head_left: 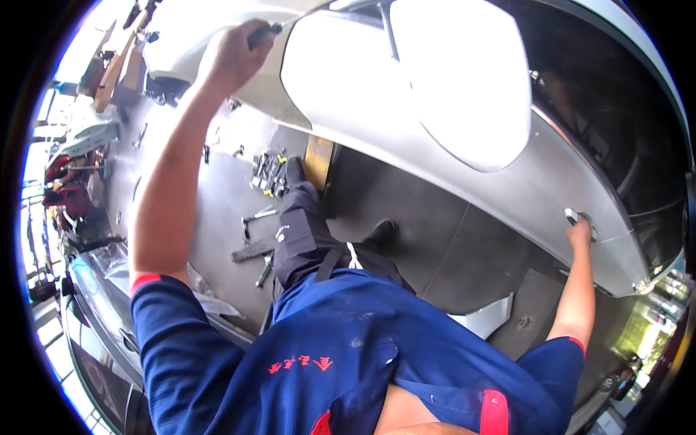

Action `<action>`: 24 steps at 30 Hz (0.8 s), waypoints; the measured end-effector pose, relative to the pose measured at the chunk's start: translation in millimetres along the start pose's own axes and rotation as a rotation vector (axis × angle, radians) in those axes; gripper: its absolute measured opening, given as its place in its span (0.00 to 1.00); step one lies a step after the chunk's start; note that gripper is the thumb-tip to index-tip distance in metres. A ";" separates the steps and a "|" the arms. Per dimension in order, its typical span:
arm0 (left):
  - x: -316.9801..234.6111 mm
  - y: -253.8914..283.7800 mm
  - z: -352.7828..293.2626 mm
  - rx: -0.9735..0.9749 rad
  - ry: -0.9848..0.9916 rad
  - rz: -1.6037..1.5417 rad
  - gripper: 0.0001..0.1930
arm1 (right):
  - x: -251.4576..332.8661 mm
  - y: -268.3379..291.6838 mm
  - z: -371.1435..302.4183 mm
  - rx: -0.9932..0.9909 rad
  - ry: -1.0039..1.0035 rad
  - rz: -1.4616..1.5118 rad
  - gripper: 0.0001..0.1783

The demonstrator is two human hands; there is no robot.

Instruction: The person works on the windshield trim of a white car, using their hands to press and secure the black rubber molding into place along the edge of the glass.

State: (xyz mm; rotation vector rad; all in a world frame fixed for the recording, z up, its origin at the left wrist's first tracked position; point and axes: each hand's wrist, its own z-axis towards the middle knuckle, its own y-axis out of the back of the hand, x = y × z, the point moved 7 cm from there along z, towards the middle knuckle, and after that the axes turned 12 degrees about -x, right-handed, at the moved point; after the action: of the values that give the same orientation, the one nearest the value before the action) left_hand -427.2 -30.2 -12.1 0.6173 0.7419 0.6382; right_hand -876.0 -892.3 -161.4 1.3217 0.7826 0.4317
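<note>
A silver-white car [377, 138] stands in front of me, with a large, glare-bleached white side mirror [471, 80] jutting out toward me. My left hand [233, 58] is raised over the front body panel at upper left. Its fingers are curled round a short dark object [264, 35], whose kind I cannot make out. On the right, my right hand [579, 233] reaches to the door handle [573, 214], fingers hooked at its recess. The fingertips there are partly hidden.
Several tools lie on the grey floor, including a hammer-like tool [264, 270] and an open tool set [268, 174] near my foot. A yellow block [319, 163] sits by the car. A loose silver panel [487, 317] lies on the right; another vehicle [101, 312] stands at left.
</note>
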 end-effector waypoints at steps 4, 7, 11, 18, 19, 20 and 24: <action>20.1 -8.5 17.7 0.071 -0.061 0.106 0.21 | 14.4 -9.6 8.7 -0.074 0.163 0.010 0.26; -15.4 3.3 21.4 0.127 0.205 0.037 0.14 | 44.8 -2.1 12.9 0.114 0.044 -0.080 0.23; -35.9 -2.1 30.0 0.116 0.099 0.081 0.13 | 38.0 -11.5 14.7 0.104 -0.048 -0.145 0.25; -16.5 18.8 39.7 0.213 0.030 0.105 0.15 | 29.4 9.7 -38.4 0.030 -0.170 -0.108 0.23; -18.4 21.2 37.4 0.265 -0.110 0.153 0.21 | 27.2 15.8 -57.0 0.041 -0.183 -0.110 0.23; -12.7 23.5 34.3 0.260 -0.112 0.157 0.21 | 29.4 19.5 -73.8 0.064 -0.191 -0.108 0.23; -17.2 27.9 39.7 0.241 -0.123 0.065 0.20 | 13.5 38.3 -137.3 0.070 -0.213 -0.070 0.24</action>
State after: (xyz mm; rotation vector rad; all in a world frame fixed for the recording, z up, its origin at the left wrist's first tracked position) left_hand -415.1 -35.3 37.7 0.8973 0.6909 0.5694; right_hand -960.1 -779.5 -134.9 1.3755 0.6682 0.2055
